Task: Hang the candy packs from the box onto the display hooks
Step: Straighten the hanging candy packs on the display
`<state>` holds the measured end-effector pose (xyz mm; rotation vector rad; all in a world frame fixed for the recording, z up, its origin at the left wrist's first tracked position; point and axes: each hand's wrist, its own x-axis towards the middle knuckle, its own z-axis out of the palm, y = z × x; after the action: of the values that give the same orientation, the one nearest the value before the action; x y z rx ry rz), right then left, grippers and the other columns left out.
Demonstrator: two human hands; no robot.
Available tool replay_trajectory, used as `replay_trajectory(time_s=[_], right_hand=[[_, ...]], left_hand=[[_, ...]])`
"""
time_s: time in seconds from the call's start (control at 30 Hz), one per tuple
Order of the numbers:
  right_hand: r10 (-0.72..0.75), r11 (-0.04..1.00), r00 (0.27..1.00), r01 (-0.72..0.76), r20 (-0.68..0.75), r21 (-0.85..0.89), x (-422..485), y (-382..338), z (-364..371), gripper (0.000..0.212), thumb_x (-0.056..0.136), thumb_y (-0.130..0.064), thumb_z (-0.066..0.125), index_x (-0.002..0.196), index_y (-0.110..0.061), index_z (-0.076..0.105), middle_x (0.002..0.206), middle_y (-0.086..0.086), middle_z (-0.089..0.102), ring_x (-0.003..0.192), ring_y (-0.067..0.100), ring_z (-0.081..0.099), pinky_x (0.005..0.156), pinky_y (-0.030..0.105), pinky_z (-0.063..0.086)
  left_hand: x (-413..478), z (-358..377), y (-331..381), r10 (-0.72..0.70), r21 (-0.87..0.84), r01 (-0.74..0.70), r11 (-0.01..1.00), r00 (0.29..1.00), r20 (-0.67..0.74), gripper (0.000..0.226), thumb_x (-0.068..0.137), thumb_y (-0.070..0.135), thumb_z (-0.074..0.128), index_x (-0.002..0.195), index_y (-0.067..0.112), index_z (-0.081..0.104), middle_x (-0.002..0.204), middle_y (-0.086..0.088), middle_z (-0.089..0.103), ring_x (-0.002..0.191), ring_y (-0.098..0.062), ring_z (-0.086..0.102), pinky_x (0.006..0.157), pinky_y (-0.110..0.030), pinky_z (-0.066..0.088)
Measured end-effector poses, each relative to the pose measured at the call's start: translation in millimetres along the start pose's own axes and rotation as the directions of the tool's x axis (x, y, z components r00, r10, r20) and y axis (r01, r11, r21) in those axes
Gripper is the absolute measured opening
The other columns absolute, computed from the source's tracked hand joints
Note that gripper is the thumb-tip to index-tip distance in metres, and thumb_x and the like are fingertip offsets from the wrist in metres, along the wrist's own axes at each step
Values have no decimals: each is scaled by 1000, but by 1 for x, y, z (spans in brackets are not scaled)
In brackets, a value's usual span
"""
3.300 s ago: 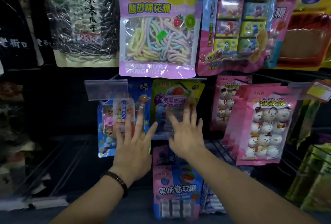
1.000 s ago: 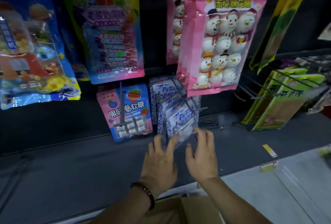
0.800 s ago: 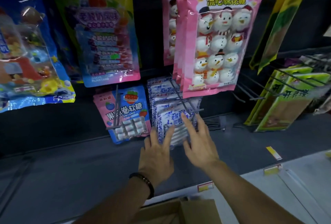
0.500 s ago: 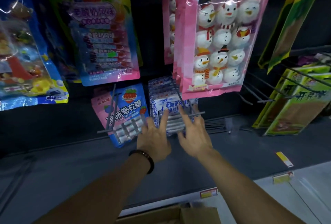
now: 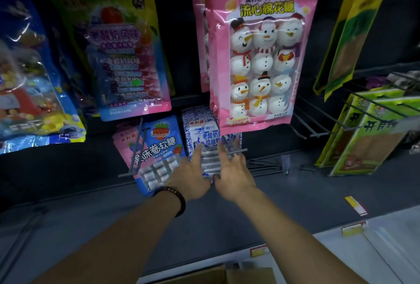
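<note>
Dark matte shelf (image 5: pixel 284 192); left hand (image 5: pixel 191 175), right hand (image 5: pixel 235 175) flat, fingers straight against glossy blue-white packs (image 5: pixel 200 124).

A dark back panel (image 5: pixel 34 170) stands far, above a grey shelf (image 5: pixel 295 192) (dimly lit); near right, a pale ledge (image 5: pixel 386 252) carries a yellow price tag (image 5: pixel 353 230).

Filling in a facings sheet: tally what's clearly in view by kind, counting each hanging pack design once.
Hanging pack designs: 7 (snowman pack, blue-and-white pack, strawberry pack, green-and-pink pack, large blue pack, green pack, yellow-green pack)
Hands: 2 (left hand, right hand)
Cardboard box: 1
Wristband: 1
Total: 11
</note>
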<state>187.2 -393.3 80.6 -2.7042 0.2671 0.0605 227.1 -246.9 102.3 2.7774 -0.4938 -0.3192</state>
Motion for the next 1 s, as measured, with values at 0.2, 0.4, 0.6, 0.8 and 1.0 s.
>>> replay_trajectory(time_s=[0.2, 0.4, 0.6, 0.8, 1.0], right_hand=[[-117, 893, 784, 352, 609, -282, -64, -25, -63, 38, 101, -25, 59, 138, -16, 61, 135, 14, 63, 116, 30, 64, 87, 37, 53], [-480, 826, 718, 176, 504, 536, -120, -27, -175, 21, 112, -18, 50, 114, -5, 67, 105, 18, 70, 95, 18, 68, 75, 37, 59], [-264, 790, 830, 478, -491, 383, -131, -6, -228, 14, 103, -27, 64, 116, -28, 70, 110, -6, 71, 102, 13, 69, 85, 43, 59], [-305, 950, 699, 275, -647, -150, -119, 5, -208, 75, 98, -36, 65, 164, -33, 30, 174, 5, -1, 160, 28, 10, 125, 44, 30], [-261, 958, 771, 283, -581, -54, -87, 1, -192, 88, 105, -39, 58, 168, -41, -3, 171, -6, -34, 161, 21, -25, 129, 52, 27]], left_hand=[[-75, -32, -3, 125, 31, -127, 991, 990, 62, 28, 83, 39, 54, 108, 35, 66, 114, 2, 74, 103, -19, 70, 86, -35, 59], [-144, -95, 31, 382, 111, -371, 922, 828, -410, 13, 94, 30, 58, 101, 40, 63, 97, 23, 64, 84, 0, 59, 73, -30, 56], [-150, -161, 74, 565, 438, -371, 819, 659, -497, 58, 88, 24, 72, 142, 30, 51, 152, 1, 38, 129, -27, 49, 82, -38, 61], [-123, -191, 106, 621, 740, -211, 638, 709, -333, 105, 87, 32, 69, 167, 36, 0, 172, -13, -29, 159, -45, 6, 117, -59, 38], [-90, -199, 117, 552, 824, -99, 558, 786, -279, 103, 98, 43, 54, 160, 40, -28, 159, -11, -53, 160, -45, -12, 124, -64, 22]])
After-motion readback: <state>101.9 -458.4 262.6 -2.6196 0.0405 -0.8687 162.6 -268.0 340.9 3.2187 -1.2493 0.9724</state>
